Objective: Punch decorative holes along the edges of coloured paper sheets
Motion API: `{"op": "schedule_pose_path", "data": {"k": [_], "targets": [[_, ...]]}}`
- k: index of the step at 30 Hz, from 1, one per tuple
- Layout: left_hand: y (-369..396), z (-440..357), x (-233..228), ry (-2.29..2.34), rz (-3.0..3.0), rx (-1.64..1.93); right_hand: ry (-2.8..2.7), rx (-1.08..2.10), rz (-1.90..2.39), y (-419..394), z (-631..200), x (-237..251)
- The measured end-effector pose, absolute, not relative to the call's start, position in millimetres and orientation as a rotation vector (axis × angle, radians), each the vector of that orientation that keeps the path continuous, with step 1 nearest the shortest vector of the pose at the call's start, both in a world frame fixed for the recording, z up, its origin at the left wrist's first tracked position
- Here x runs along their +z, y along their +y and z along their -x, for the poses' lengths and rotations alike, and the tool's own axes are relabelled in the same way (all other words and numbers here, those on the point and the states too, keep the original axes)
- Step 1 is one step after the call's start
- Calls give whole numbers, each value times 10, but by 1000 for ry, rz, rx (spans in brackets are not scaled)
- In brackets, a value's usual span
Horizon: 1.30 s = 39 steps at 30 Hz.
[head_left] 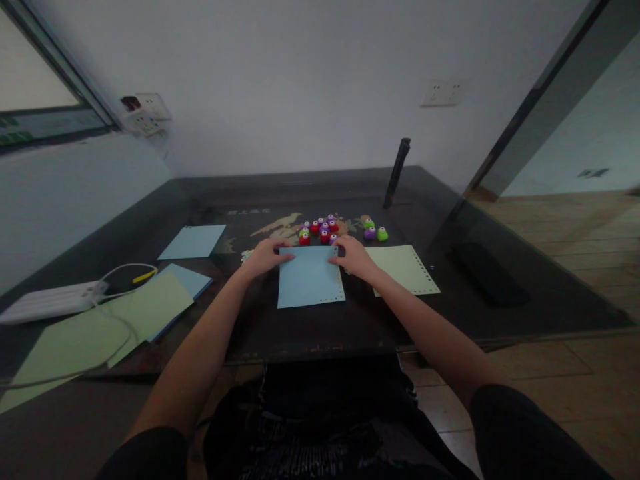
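A light blue sheet of paper [310, 279] with punched holes along its right and bottom edges lies flat on the dark table [350, 320] in front of me. My left hand [265, 257] rests on its far left corner, fingers pinching the top edge. My right hand [353, 257] holds the far right corner the same way. Just beyond the sheet sits a cluster of several small craft punches [323, 230] in red, purple and green.
A pale green punched sheet [405, 269] lies to the right. Another blue sheet [193, 241] and stacked green and blue sheets [145, 307] lie left, beside a white power strip [50, 301] with cables. A dark upright stick [396, 173] stands at the back.
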<state>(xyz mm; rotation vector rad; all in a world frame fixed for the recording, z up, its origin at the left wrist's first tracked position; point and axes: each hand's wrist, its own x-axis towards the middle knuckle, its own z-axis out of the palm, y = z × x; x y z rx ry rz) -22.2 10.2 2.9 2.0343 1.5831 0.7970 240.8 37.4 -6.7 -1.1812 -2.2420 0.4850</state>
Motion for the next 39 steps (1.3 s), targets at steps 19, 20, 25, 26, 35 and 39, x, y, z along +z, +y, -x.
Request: {"op": "schedule_pose_path", "data": {"k": [19, 20, 25, 26, 35, 39], "targets": [[31, 42, 5, 1312, -1466, 1086, -1498, 1406, 941, 434, -2514, -24], [29, 33, -4, 1313, -1476, 1063, -1492, 1385, 936, 446, -2524, -25], [34, 15, -36, 1348, -1506, 1087, -1574, 1430, 1013, 431, -2555, -1], [37, 17, -40, 1363, -1524, 1094, -1619, 1438, 1047, 419, -2556, 4], [6, -45, -17, 1403, -1564, 1118, -1740, 1428, 1086, 370, -2557, 38], [9, -60, -42, 1416, -1601, 1124, -1725, 1429, 1077, 361, -2560, 55]]}}
